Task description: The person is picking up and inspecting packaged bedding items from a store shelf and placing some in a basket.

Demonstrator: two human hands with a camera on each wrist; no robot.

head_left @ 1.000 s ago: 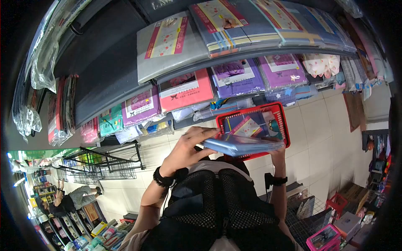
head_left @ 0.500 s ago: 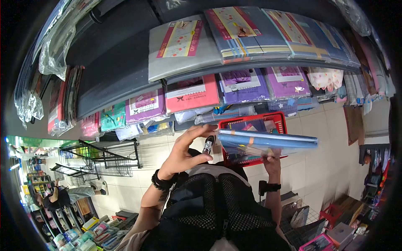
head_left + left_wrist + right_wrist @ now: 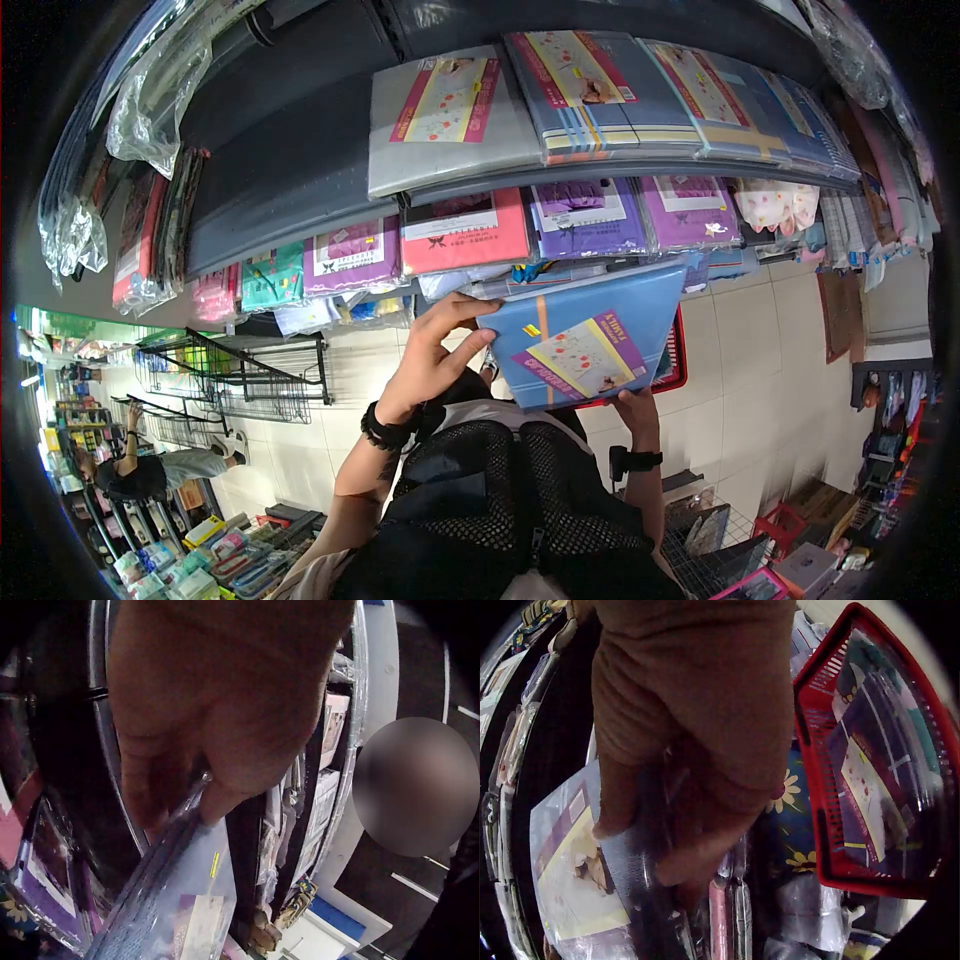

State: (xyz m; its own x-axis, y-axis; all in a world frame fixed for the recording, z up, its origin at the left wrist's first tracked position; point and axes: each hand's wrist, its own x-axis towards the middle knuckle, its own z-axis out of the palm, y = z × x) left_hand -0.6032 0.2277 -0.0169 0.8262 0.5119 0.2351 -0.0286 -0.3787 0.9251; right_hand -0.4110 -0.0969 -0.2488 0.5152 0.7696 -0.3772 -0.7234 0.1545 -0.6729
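Observation:
A flat blue packaged cloth in clear plastic, with a pink and yellow label, is held tilted in front of the chest, its label facing up. My left hand pinches its left edge between thumb and fingers; the left wrist view shows the thumb on one face of the packaged cloth. At the lower right corner, my right hand grips it, thumb on the label side, as the right wrist view of the hand shows. Behind the package, a red basket is mostly hidden.
A shelf in front carries grey and blue packaged cloths. Pink and purple packages line the level below. Inside the basket lies a dark checked package. Black wire racks stand at left, near another person.
The blue packaged cloth has turned from nearly edge-on to label side up. My left hand, off its edge half a second ago, now pinches it again. The head view has shifted slightly.

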